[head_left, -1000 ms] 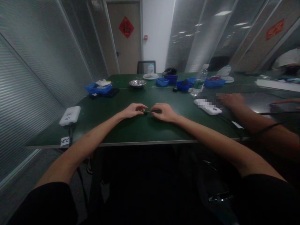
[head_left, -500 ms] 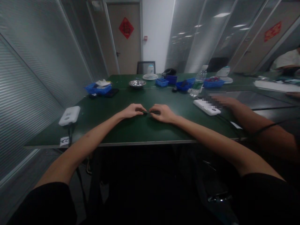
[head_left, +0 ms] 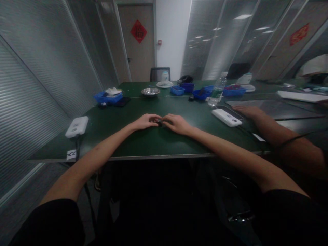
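Just above the green table (head_left: 143,143), my left hand (head_left: 145,122) pinches a small dark object (head_left: 159,122) between thumb and fingers. From the other side my right hand (head_left: 178,124) closes its bent fingers on the same object, so the fingertips of both hands nearly meet. The object is mostly covered by the fingers and too small for me to tell its kind. Both forearms reach in from the table's front edge.
Farther back are a steel bowl (head_left: 150,92), blue trays (head_left: 108,97) and a water bottle (head_left: 217,89). White power banks (head_left: 77,126) with cables lie on either side. At the right, another person's hand (head_left: 247,111) rests near a phone (head_left: 229,112) and a dark panel.
My fingertips have come closer together, and my right fingers have shifted onto the small dark object. The dark piece seen in my right hand before no longer shows separately.
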A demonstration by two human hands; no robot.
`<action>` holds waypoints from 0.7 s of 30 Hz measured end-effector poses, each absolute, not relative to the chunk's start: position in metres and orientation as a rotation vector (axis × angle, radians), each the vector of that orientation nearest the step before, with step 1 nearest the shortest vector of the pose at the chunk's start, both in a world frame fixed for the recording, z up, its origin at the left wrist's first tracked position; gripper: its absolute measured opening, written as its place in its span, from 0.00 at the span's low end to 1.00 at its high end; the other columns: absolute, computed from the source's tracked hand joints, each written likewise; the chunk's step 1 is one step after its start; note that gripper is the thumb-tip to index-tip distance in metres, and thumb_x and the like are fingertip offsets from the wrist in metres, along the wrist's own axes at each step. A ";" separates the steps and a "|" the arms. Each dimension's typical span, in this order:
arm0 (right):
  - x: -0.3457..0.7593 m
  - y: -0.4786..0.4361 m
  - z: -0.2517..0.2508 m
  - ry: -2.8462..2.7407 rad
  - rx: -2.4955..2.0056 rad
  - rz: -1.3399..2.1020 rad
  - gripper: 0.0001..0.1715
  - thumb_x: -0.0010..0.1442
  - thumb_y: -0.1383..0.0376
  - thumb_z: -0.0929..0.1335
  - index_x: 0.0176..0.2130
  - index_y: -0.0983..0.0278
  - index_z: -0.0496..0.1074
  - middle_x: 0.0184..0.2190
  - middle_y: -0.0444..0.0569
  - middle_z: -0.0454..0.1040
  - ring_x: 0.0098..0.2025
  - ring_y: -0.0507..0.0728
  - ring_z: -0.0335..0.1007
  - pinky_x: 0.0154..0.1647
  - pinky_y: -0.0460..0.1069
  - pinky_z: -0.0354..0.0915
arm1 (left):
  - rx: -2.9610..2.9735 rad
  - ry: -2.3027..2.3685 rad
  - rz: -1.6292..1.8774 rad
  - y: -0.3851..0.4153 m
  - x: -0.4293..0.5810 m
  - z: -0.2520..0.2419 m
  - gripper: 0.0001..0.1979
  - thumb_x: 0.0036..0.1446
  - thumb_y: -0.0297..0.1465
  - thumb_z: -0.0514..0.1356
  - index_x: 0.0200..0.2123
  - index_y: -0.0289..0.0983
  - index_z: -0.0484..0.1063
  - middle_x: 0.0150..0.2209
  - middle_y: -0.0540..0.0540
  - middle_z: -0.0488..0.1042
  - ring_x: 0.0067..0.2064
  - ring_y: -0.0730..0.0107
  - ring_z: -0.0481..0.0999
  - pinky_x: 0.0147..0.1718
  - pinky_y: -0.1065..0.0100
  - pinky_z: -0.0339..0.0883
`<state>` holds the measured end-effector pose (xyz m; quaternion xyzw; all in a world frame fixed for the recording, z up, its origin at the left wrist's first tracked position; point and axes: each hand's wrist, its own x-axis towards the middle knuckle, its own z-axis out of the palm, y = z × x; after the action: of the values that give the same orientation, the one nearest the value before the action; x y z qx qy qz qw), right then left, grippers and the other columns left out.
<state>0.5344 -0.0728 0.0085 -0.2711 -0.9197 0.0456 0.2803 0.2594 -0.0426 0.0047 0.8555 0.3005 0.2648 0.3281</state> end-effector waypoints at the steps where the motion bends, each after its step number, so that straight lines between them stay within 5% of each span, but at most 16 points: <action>1: 0.535 -0.071 0.007 -2.430 -0.761 0.125 0.16 0.74 0.58 0.65 0.55 0.62 0.76 0.48 0.54 0.79 0.47 0.60 0.75 0.49 0.53 0.67 | 2.234 0.783 0.700 -0.042 0.259 0.005 0.29 0.58 0.39 0.71 0.60 0.33 0.76 0.46 0.40 0.79 0.43 0.62 0.77 0.45 0.62 0.70; 7: 0.538 -0.067 0.006 -2.290 -0.931 0.113 0.15 0.73 0.58 0.66 0.51 0.62 0.77 0.45 0.52 0.81 0.41 0.58 0.75 0.44 0.51 0.65 | 2.351 0.899 0.807 -0.041 0.249 0.009 0.34 0.57 0.41 0.72 0.64 0.37 0.74 0.55 0.38 0.77 0.47 0.60 0.77 0.42 0.64 0.71; 10: 0.540 -0.068 0.008 -2.281 -0.987 0.108 0.15 0.72 0.57 0.66 0.51 0.61 0.78 0.43 0.52 0.81 0.38 0.58 0.73 0.40 0.51 0.64 | 2.275 1.003 1.010 -0.040 0.236 0.014 0.25 0.68 0.37 0.60 0.66 0.37 0.72 0.57 0.37 0.75 0.38 0.67 0.79 0.37 0.66 0.73; 13: 0.542 -0.068 0.009 -2.276 -1.005 0.095 0.16 0.72 0.57 0.66 0.50 0.62 0.78 0.42 0.52 0.80 0.38 0.58 0.73 0.39 0.51 0.63 | 2.198 1.060 1.224 -0.037 0.224 0.019 0.28 0.68 0.27 0.51 0.70 0.38 0.67 0.66 0.34 0.67 0.34 0.72 0.80 0.32 0.68 0.73; 17: 0.542 -0.066 0.008 -2.290 -0.991 0.089 0.15 0.72 0.57 0.66 0.51 0.62 0.78 0.43 0.52 0.81 0.39 0.58 0.74 0.41 0.51 0.64 | 2.354 1.027 1.215 -0.039 0.222 0.023 0.32 0.64 0.20 0.49 0.69 0.40 0.67 0.74 0.38 0.54 0.57 0.58 0.78 0.49 0.59 0.77; 21: 0.542 -0.064 0.005 -2.295 -1.002 0.093 0.14 0.71 0.58 0.67 0.50 0.60 0.78 0.44 0.51 0.81 0.40 0.59 0.75 0.43 0.52 0.66 | 2.620 0.951 0.928 -0.050 0.237 0.022 0.28 0.63 0.20 0.53 0.63 0.39 0.74 0.73 0.41 0.59 0.72 0.52 0.61 0.69 0.46 0.59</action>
<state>0.5419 -0.0635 0.0054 -0.3799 -0.8699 0.0353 0.3126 0.2368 -0.0504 0.0218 0.8873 0.3220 0.3142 0.1017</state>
